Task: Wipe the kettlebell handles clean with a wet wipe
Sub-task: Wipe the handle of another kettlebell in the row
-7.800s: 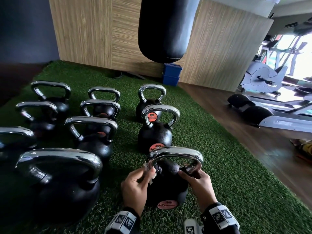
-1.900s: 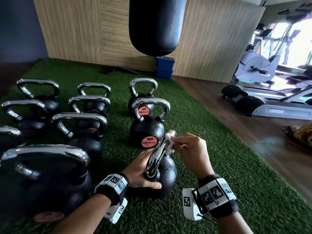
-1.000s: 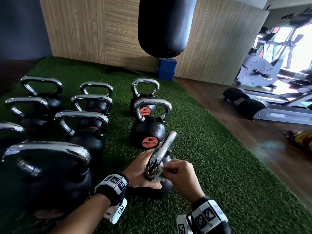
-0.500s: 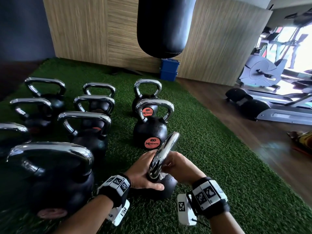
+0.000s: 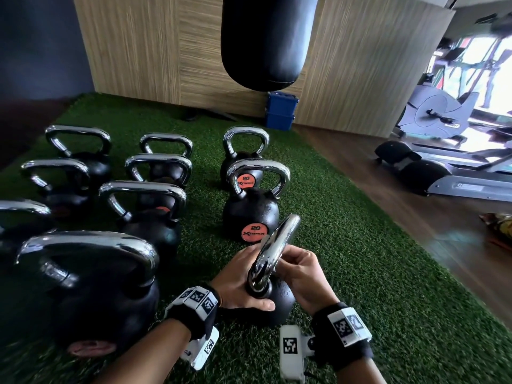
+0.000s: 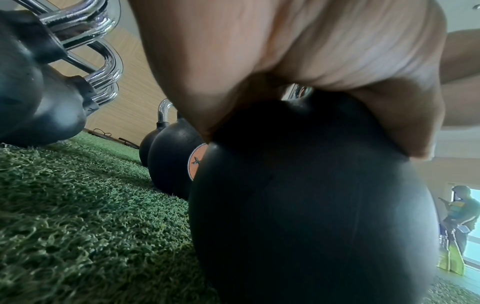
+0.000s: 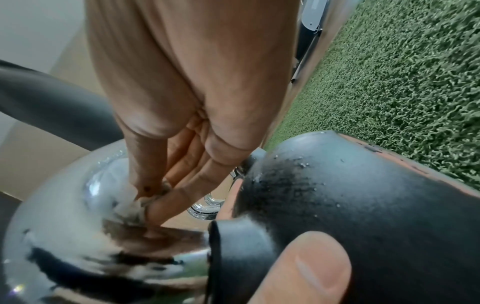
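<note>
A small black kettlebell (image 5: 277, 300) stands on the green turf, its chrome handle (image 5: 274, 253) turned edge-on to me. My left hand (image 5: 238, 281) grips the top of its black body (image 6: 311, 195) from the left, thumb across the front. My right hand (image 5: 302, 275) reaches in from the right. Its fingertips (image 7: 155, 209) press a crumpled whitish wet wipe (image 7: 135, 207) against the inner side of the chrome handle (image 7: 78, 226). In the head view the wipe is hidden behind the handle and fingers.
Several larger chrome-handled kettlebells stand in rows to the left, the nearest (image 5: 91, 286) big and close. Two with orange labels (image 5: 250, 214) stand just behind. A black punching bag (image 5: 266, 40) hangs overhead. A blue box (image 5: 281, 109), wooden floor and exercise machines (image 5: 435, 115) lie to the right.
Since a second ago my right hand has slid up from the low part of the handle to its middle, wipe against the chrome. The left hand has kept its hold on the kettlebell.
</note>
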Available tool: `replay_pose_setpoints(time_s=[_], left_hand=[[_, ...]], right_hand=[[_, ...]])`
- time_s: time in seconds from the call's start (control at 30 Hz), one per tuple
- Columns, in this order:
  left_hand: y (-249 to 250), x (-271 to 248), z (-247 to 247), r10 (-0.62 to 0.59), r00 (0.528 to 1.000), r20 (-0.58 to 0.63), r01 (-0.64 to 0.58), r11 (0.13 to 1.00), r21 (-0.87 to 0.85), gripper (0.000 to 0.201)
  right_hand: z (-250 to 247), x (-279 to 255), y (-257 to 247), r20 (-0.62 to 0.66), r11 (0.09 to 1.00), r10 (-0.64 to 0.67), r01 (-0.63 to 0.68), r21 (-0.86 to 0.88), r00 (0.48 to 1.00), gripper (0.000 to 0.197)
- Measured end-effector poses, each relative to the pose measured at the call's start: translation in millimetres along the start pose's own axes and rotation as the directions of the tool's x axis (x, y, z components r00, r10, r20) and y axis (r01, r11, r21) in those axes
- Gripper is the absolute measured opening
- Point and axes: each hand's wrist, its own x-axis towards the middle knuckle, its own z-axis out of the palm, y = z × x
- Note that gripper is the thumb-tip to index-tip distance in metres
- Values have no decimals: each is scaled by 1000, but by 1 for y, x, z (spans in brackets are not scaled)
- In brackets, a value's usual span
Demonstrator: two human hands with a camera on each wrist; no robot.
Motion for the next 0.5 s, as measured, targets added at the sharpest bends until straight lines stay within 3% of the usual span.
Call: replay_pose_setpoints(time_s=[0.23, 0.33, 0.43, 0.5], left_hand=[[-1, -1, 0, -39, 999, 9, 39, 999, 1, 116], [-1, 0, 1, -47, 999, 6, 47, 999, -1, 115], [-1, 1, 1, -59, 998, 20, 59, 998, 7, 119], [-3, 1, 1, -80, 996, 32, 80, 997, 11, 123]], right_hand=[[8, 13, -4, -308, 999, -20, 34, 39, 951, 12], [9, 13, -3, -344, 996, -13, 41, 74, 939, 11], [4, 18, -8, -414, 996, -47, 12, -88, 909, 15], [1, 26, -12, -517, 987, -75, -9, -158, 853, 17]])
